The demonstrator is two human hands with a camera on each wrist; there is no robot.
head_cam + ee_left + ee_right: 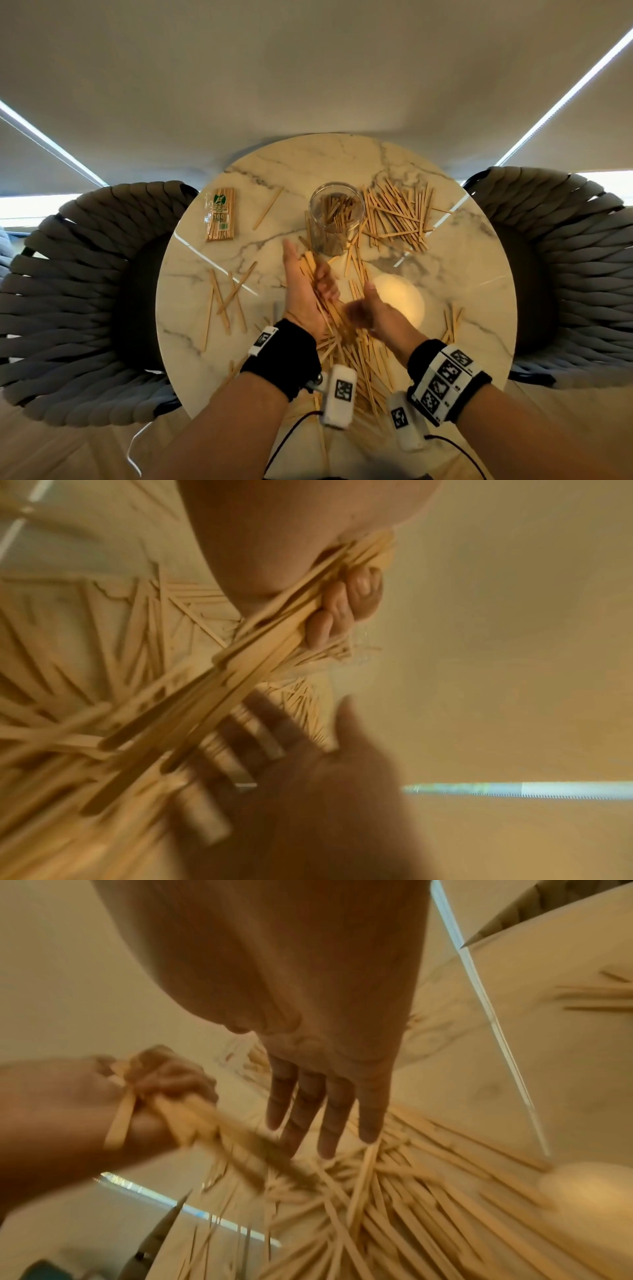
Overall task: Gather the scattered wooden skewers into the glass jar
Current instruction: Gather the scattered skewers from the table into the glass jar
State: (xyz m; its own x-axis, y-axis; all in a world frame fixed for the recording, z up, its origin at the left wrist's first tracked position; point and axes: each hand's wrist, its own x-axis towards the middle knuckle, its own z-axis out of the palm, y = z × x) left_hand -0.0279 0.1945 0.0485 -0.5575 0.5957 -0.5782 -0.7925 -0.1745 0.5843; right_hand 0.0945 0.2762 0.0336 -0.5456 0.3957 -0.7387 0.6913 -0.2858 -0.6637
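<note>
A clear glass jar [335,219] stands upright at the table's middle back with several wooden skewers in it. In front of it my left hand [317,279] grips a bundle of skewers [327,308], its fingers [342,607] curled round the sticks. The bundle [240,685] slants down toward the loose pile [363,370] at the near edge. My right hand [359,311], blurred, hovers by the bundle's lower end with straight fingers [325,1110] and holds nothing. More loose skewers [397,216] lie right of the jar.
A sealed packet of skewers [221,214] lies at the back left of the round marble table [462,274]. A few sticks [227,301] lie at the left, a few more [450,325] at the right edge. Woven grey chairs [85,291] flank both sides.
</note>
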